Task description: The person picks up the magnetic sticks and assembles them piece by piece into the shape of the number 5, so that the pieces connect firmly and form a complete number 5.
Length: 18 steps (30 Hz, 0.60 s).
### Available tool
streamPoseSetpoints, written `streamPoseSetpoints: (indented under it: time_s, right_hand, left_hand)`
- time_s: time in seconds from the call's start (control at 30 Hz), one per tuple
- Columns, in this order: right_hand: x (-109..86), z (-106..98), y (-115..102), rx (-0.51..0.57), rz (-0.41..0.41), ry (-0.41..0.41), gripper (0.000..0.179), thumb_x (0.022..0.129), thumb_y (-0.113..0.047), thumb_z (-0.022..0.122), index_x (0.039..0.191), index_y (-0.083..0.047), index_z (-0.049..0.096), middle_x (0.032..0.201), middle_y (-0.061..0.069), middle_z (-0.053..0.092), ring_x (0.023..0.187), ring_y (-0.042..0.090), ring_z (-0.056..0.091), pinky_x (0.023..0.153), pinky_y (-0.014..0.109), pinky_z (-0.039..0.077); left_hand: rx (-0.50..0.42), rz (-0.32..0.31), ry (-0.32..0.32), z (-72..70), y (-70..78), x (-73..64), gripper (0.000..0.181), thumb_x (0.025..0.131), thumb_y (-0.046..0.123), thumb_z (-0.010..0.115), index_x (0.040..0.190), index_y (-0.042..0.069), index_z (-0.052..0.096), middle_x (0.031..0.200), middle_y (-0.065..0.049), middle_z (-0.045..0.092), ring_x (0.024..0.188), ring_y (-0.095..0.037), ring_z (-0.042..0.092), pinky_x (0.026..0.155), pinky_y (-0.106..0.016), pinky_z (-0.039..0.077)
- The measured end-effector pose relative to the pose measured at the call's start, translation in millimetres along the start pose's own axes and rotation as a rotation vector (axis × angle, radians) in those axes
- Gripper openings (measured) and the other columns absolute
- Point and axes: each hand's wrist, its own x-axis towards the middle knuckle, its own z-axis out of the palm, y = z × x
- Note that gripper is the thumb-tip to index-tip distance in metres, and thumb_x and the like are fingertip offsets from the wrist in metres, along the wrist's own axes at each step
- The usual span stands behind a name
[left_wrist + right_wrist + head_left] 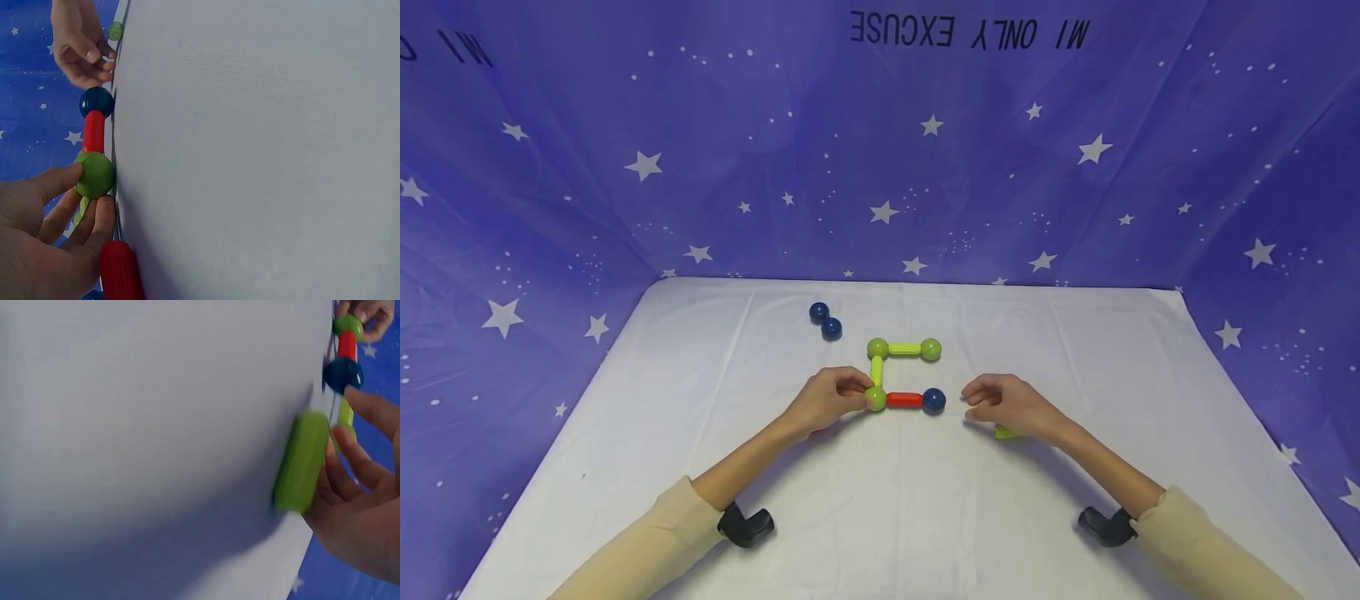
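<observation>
My left hand [829, 402] pinches a green ball [876, 400] between thumb and fingers. That ball is the near corner of a flat C-shaped magnetic building set piece. A red rod [904, 400] runs right from it to a dark blue ball [934, 401]. A yellow-green rod [877, 371] leads back to another green ball [877, 348], then a second yellow-green rod [904, 349] and an end green ball [931, 349]. Just right of the blue ball, my right hand [1013, 406] hovers with loosely bent fingers, thumb and fingertips apart, holding nothing.
A loose green rod [302, 462] lies beside my right hand, partly hidden by it in the head view. Another red rod [120, 270] lies near my left hand. Two dark blue balls [831, 329] sit together at the back left on the white tablecloth [880, 517].
</observation>
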Motion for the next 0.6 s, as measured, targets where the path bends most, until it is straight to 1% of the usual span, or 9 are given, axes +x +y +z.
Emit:
streamPoseSetpoints:
  time_s: [0.13,0.27,0.4,0.6]
  right_hand:
    - [-10.6,-17.7,8.1,-0.011,-0.039,-0.067,0.032,0.087,-0.016,0.078,0.114,-0.002,0.068,0.101,0.004,0.067,0.091,0.019,0.061,0.080,0.029,0.050]
    - [-20.8,-34.2,14.9,-0.025,-0.054,-0.151,0.036,0.086,-0.018,0.079,0.116,-0.001,0.067,0.107,0.007,0.066,0.097,0.021,0.059,0.080,0.026,0.050]
    - [-25.7,-41.5,22.4,-0.065,-0.068,-0.202,0.030,0.086,-0.014,0.079,0.112,-0.003,0.069,0.103,0.003,0.066,0.095,0.019,0.060,0.079,0.026,0.051]
    - [-28.3,-41.7,25.4,-0.086,-0.155,-0.228,0.014,0.086,-0.006,0.076,0.100,-0.007,0.074,0.092,0.001,0.070,0.084,0.015,0.063,0.074,0.026,0.053]
  left_hand:
    - [0.005,-0.001,0.001,-0.2,0.0,0.6,0.022,0.087,0.006,0.076,0.108,0.003,0.072,0.095,-0.002,0.072,0.088,-0.016,0.066,0.080,-0.031,0.053]
    - [0.013,-0.003,0.002,-0.5,0.7,0.4,0.022,0.087,0.007,0.076,0.109,0.004,0.072,0.095,-0.002,0.071,0.088,-0.016,0.066,0.081,-0.031,0.052]
    - [0.011,-0.004,0.001,-0.8,0.9,0.0,0.023,0.087,0.007,0.076,0.109,0.003,0.072,0.095,-0.002,0.072,0.089,-0.016,0.066,0.082,-0.032,0.053]
    - [0.004,0.001,-0.004,-0.7,0.0,0.2,0.023,0.087,0.006,0.076,0.109,0.003,0.071,0.096,-0.002,0.072,0.090,-0.017,0.067,0.082,-0.032,0.053]
